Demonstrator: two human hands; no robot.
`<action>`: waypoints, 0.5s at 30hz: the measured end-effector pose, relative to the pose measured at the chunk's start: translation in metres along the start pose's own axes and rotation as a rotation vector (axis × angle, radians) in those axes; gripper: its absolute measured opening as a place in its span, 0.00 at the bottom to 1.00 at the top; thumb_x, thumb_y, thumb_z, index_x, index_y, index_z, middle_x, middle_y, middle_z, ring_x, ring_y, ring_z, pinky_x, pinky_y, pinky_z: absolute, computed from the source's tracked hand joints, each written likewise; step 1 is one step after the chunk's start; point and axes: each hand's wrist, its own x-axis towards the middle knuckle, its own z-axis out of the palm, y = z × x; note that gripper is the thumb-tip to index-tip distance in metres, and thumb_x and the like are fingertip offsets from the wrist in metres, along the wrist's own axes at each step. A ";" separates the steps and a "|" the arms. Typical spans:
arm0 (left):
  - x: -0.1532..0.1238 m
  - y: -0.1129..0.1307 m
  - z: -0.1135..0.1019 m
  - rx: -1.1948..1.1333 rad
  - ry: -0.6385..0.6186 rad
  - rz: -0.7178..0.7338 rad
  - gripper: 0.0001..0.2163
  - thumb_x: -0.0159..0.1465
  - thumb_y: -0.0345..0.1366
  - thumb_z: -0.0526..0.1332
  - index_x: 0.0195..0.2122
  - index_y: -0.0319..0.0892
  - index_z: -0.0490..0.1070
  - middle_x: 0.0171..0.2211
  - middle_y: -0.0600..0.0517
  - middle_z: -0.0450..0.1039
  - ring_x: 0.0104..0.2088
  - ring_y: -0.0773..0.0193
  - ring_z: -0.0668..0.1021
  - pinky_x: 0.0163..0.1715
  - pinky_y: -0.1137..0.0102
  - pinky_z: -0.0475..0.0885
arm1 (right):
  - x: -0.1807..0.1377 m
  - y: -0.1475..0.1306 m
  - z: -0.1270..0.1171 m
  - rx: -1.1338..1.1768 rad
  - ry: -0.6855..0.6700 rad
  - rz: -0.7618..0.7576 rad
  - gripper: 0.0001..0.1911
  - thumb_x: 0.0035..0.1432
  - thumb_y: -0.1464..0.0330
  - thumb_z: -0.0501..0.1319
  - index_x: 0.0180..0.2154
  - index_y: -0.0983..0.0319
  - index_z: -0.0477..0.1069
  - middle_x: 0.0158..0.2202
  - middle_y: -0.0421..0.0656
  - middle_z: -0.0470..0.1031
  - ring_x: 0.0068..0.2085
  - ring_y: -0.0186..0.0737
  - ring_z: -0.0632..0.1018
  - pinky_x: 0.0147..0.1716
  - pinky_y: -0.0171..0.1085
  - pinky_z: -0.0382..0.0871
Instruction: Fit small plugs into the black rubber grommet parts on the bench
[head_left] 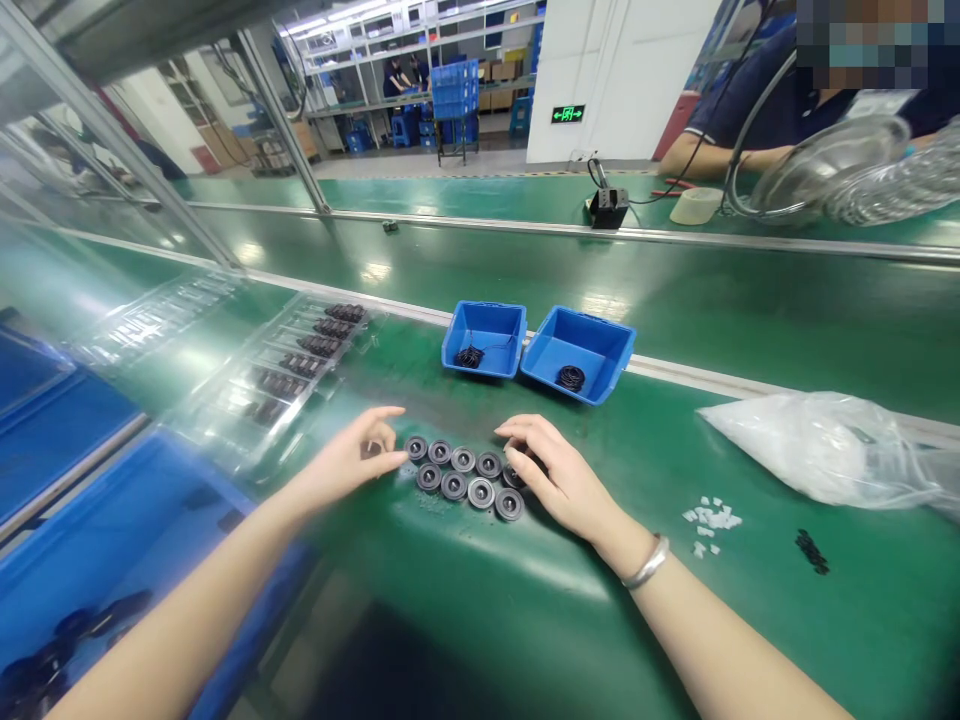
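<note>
Several small round dark discs [466,478] with pale centres lie in two short rows on the green bench top [465,590]. My left hand [358,458] rests at the left end of the rows, fingertips close to the first disc, holding nothing that I can see. My right hand [553,478] lies over the right end, its fingers curled on the last discs; whether it grips one is hidden. Behind the discs stand two blue bins: the left bin [484,338] and the right bin [577,352], each holding a few black rings.
Clear plastic trays [296,365] with rows of dark parts lie at left, above blue crates [97,540]. A clear plastic bag [825,450], small white bits [711,520] and black rings [811,550] sit at right. Across the belt, another person's arm [720,155] rests by a tape roll [696,205].
</note>
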 end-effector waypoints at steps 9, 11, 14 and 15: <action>-0.024 0.004 -0.010 -0.732 -0.019 -0.174 0.15 0.63 0.32 0.61 0.51 0.41 0.68 0.44 0.47 0.72 0.54 0.51 0.73 0.55 0.59 0.66 | 0.001 0.004 0.000 -0.005 0.004 -0.004 0.13 0.67 0.63 0.51 0.50 0.59 0.66 0.48 0.48 0.68 0.52 0.44 0.70 0.52 0.44 0.65; -0.026 0.006 -0.008 -0.711 0.006 -0.207 0.14 0.63 0.34 0.61 0.50 0.39 0.68 0.46 0.45 0.72 0.54 0.50 0.73 0.55 0.60 0.66 | 0.001 0.004 0.001 -0.008 0.003 -0.003 0.13 0.67 0.63 0.51 0.49 0.59 0.66 0.48 0.48 0.68 0.52 0.43 0.70 0.53 0.44 0.65; -0.028 0.003 -0.005 -0.593 0.054 -0.200 0.14 0.64 0.40 0.60 0.49 0.41 0.68 0.46 0.45 0.72 0.51 0.54 0.74 0.51 0.62 0.69 | 0.000 0.004 0.001 -0.012 0.002 -0.003 0.13 0.67 0.63 0.51 0.49 0.59 0.66 0.48 0.48 0.68 0.52 0.43 0.70 0.53 0.44 0.65; -0.028 0.001 -0.004 -0.496 0.077 -0.172 0.14 0.64 0.41 0.60 0.49 0.42 0.68 0.45 0.47 0.72 0.50 0.56 0.75 0.49 0.64 0.69 | 0.000 0.004 0.001 -0.014 0.004 -0.003 0.13 0.67 0.63 0.51 0.49 0.59 0.66 0.48 0.48 0.68 0.52 0.43 0.70 0.53 0.44 0.65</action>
